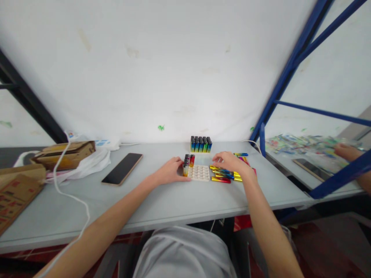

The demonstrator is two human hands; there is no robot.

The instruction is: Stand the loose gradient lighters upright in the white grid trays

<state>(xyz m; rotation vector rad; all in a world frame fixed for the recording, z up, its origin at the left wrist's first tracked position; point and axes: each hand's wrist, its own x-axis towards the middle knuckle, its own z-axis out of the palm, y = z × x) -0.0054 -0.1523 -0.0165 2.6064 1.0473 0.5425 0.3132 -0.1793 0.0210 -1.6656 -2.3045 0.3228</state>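
Observation:
A white tray with rows of round holes point(199, 173) lies on the table in front of me. Several lighters point(186, 166) with dark tops stand upright in its left end, and a red one point(192, 160) stands beside them. My left hand point(171, 170) curves around that end, thumb at the near corner and fingers behind the standing lighters. To the right of the tray lies a loose pile of shiny yellow, blue and red lighters point(222, 174). My right hand point(228, 160) hovers over or touches this pile, its fingers bent but apart; no held lighter is visible.
A block of upright blue-green lighters point(201, 144) stands near the wall. A phone point(122, 169) and cardboard boxes point(65, 153) are on the left, with a white cable point(72, 197) crossing there. Blue rack posts point(278, 88) rise at right; another person's hand point(346, 151) shows beyond.

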